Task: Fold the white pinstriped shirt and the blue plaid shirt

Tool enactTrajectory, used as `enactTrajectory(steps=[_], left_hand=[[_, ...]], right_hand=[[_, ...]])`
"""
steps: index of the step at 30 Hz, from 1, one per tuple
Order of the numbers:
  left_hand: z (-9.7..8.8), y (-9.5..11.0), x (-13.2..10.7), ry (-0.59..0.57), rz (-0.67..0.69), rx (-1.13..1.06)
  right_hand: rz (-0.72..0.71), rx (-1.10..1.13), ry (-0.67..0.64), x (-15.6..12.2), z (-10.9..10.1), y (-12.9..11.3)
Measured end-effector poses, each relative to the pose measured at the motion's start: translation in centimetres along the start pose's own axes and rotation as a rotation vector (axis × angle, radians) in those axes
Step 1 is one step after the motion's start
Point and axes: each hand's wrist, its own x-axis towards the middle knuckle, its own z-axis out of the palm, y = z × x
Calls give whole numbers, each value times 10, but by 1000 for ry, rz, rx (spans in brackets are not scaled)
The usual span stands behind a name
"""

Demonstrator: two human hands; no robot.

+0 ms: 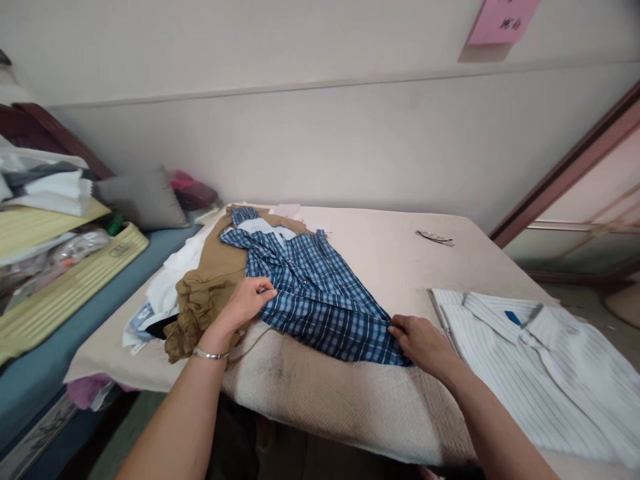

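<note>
A blue checked shirt (310, 287) lies spread across the middle of a cloth-covered table (380, 260). My left hand (246, 303) pinches the shirt's left edge, fingers closed on the fabric. My right hand (423, 341) grips the shirt's lower right corner near the table's front edge. Under the shirt's left side sits a brown ruffled garment (205, 293), and white clothing (167, 283) lies beneath that.
A folded white striped shirt (530, 353) rests at the right front of the table. A metal clip or glasses-like item (436, 237) lies at the back right. To the left stand a blue-covered bed, a yellow board (60, 293), a grey pillow (143, 200) and piled items.
</note>
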Motion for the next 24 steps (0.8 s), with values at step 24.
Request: enactTrajectory(steps=[24], left_hand=[[4,-4,2,55,82,19]], right_hand=[[15,-104,-8,6,10,5]])
